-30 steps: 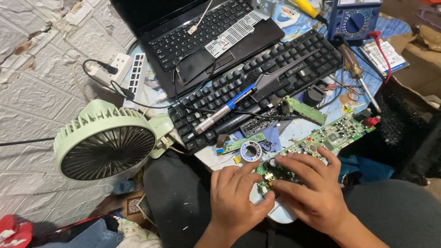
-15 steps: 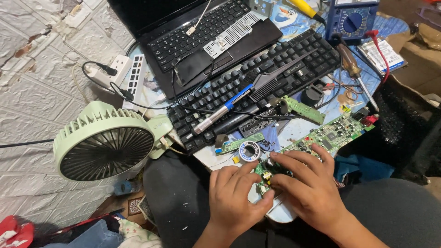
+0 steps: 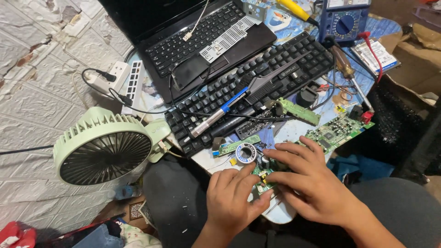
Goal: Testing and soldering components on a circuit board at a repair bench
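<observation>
you are sitting at a crowded work table [image 3: 294, 131] beside a wall of white textured panels [image 3: 32, 82], looking down over your knees. at the table's near edge both of your hands close on one small green circuit board [image 3: 262, 178], most of it hidden under your fingers. your left hand [image 3: 232, 202] curls around the board's left end, thumb and fingers bent onto it. your right hand [image 3: 305, 183] lies over its right part, fingers half spread and pressing down; how firmly it grips cannot be told.

just beyond your fingertips sits one spool of solder wire [image 3: 245, 153], touching a narrow green board strip [image 3: 235, 146]. two more green boards lie farther out: a large one [image 3: 337, 131] to the right and a long slim one [image 3: 298, 111] behind it. that makes four boards in all.

one soldering iron with a blue grip [image 3: 220, 112] rests across one black keyboard [image 3: 252, 89]. behind that stands one open black laptop [image 3: 197, 43], with one blue multimeter [image 3: 343, 20] at the upper right and its red lead [image 3: 373, 50] trailing down.

to your left one pale green fan [image 3: 103, 147] faces the camera, and one white power strip [image 3: 124, 82] lies by the wall with two plugs in it.
</observation>
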